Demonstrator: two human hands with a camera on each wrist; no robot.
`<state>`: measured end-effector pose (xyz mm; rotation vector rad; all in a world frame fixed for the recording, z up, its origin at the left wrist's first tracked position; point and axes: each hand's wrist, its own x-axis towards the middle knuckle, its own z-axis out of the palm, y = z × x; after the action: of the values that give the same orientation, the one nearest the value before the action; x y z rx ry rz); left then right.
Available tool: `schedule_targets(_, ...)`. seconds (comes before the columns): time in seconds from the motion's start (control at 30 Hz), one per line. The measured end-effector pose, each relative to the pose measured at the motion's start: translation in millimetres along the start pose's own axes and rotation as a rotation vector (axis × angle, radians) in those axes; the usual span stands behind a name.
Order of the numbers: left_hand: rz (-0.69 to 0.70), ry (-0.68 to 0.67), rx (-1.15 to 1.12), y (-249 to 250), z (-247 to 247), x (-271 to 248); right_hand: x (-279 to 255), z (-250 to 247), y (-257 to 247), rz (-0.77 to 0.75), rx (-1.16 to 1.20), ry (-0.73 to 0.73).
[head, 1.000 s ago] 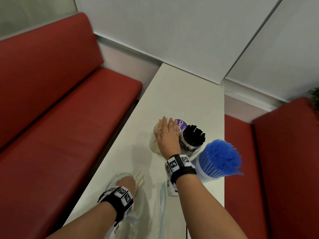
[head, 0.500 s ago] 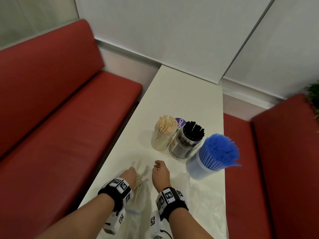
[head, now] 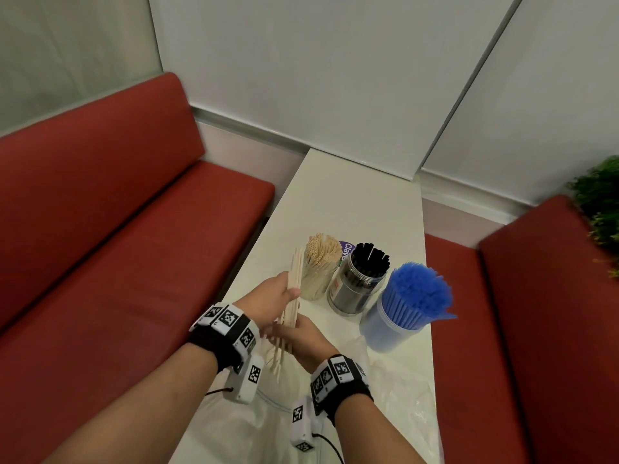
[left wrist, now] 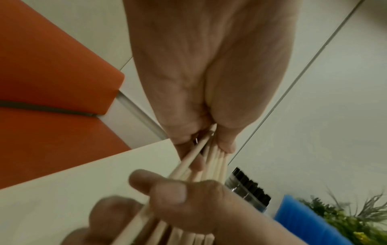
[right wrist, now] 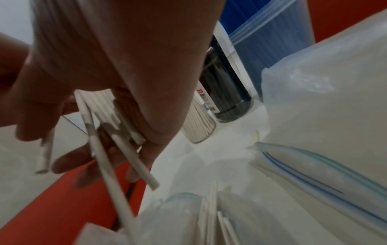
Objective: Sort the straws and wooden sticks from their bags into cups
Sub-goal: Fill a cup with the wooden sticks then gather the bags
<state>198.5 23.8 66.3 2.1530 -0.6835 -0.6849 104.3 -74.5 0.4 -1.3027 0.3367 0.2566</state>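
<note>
My left hand [head: 287,294] grips a bundle of pale wooden sticks [head: 295,285], held nearly upright above the white table [head: 355,209]. My right hand [head: 299,335] closes around the bundle's lower part, just beneath the left. In the left wrist view my left hand's fingers [left wrist: 184,137] and thumb pinch the wooden sticks [left wrist: 215,159], and the right hand [left wrist: 173,197] wraps them lower down. The bundle's top stands right beside a clear cup of beige straws [head: 320,272]. A jar of black straws [head: 360,284] and a cup of blue straws [head: 407,304] stand to its right.
Clear zip bags [head: 388,400] lie crumpled on the near end of the table, one with a few sticks [right wrist: 209,213] still inside. Red bench seats [head: 134,246] flank the narrow table on both sides. A green plant [head: 599,202] sits at the far right.
My right hand left the top of the beige cup and came down to the bag. Both hands have since lifted a bundle of sticks from the bag up beside the beige cup.
</note>
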Motion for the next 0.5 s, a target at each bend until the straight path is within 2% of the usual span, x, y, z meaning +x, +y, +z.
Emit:
schedule_targets(0.23,0.129,0.051,-0.139,45.4,-22.9,-11.6,-13.9,13.3,-45.0,-0.062,0.141,0.016)
schedule_targets(0.3,0.192,0.003,-0.277,56.5,-27.4,-16.1,-21.9,17.9,-57.9,-0.087,0.069,0.028)
schedule_targets(0.37,0.246,-0.018,-0.509,67.4,-30.8,-19.5,-25.8,19.3,-69.5,-0.103,0.004,0.039)
schedule_targets(0.43,0.215,0.007,-0.75,76.7,-30.6,-20.6,-29.3,19.7,-81.5,-0.119,-0.058,0.045)
schedule_targets(0.47,0.192,0.018,-0.789,80.3,-29.9,-20.1,-32.4,19.8,-87.2,-0.13,-0.09,0.05)
schedule_targets(0.5,0.182,0.037,-0.729,84.4,-28.9,-19.4,-34.8,19.9,-91.8,-0.136,-0.103,0.052)
